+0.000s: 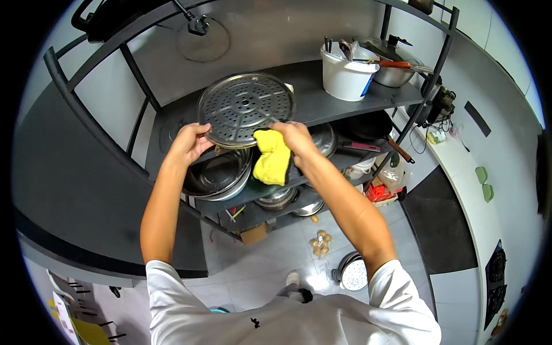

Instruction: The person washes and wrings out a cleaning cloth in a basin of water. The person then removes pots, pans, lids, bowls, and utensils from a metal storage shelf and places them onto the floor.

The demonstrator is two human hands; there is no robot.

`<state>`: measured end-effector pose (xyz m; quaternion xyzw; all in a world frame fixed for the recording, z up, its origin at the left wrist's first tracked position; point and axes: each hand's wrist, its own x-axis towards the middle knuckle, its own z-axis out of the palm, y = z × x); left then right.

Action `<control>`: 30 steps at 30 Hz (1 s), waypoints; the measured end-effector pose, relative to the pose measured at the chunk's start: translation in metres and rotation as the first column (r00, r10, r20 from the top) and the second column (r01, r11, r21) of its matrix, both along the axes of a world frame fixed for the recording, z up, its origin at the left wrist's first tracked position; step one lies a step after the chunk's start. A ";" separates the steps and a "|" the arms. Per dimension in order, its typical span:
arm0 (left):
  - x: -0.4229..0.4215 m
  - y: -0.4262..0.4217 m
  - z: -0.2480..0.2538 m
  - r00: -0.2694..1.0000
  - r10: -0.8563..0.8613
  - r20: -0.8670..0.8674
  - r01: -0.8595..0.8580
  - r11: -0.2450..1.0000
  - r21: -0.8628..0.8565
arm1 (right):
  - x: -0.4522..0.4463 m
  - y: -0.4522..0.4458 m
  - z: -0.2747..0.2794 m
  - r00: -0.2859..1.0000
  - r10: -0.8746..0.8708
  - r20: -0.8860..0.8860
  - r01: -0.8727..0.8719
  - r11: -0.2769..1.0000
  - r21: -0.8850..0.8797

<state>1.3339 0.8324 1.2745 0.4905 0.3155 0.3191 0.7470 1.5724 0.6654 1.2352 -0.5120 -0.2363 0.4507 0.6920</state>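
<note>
A round metal steamer tray full of small holes is held at the front of a dark shelf. My left hand grips its left rim, thumb on top. On the right rim, my right hand is closed round a yellow cloth with a dark edge, its fingers touching the tray. Most of the cloth hangs down below the rim. Beneath the tray, on the shelf below, sits a dark pan, partly hidden by the tray.
A white bucket of utensils and a lidded steel pot stand at the right of the upper shelf. A frying pan lies lower. On the floor are a bag of round yellowish things and a perforated pot. A plug hangs above.
</note>
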 end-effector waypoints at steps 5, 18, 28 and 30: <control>-0.044 0.002 -0.023 0.978 0.073 0.196 -0.051 0.992 -0.116 | -0.041 -0.002 0.003 0.994 0.087 -0.071 -0.081 0.993 0.084; -0.093 0.009 -0.038 0.885 0.276 0.376 -0.176 0.944 -0.278 | -0.076 -0.010 0.011 0.936 0.318 -0.154 -0.286 0.938 0.199; -0.093 0.013 -0.018 0.865 0.290 0.409 -0.151 0.928 -0.340 | -0.061 0.004 0.003 0.940 0.085 0.330 -0.104 0.994 0.040; -0.095 0.017 -0.021 0.857 0.295 0.422 -0.153 0.928 -0.339 | -0.041 0.011 0.016 0.509 -0.009 0.860 0.071 0.997 -0.032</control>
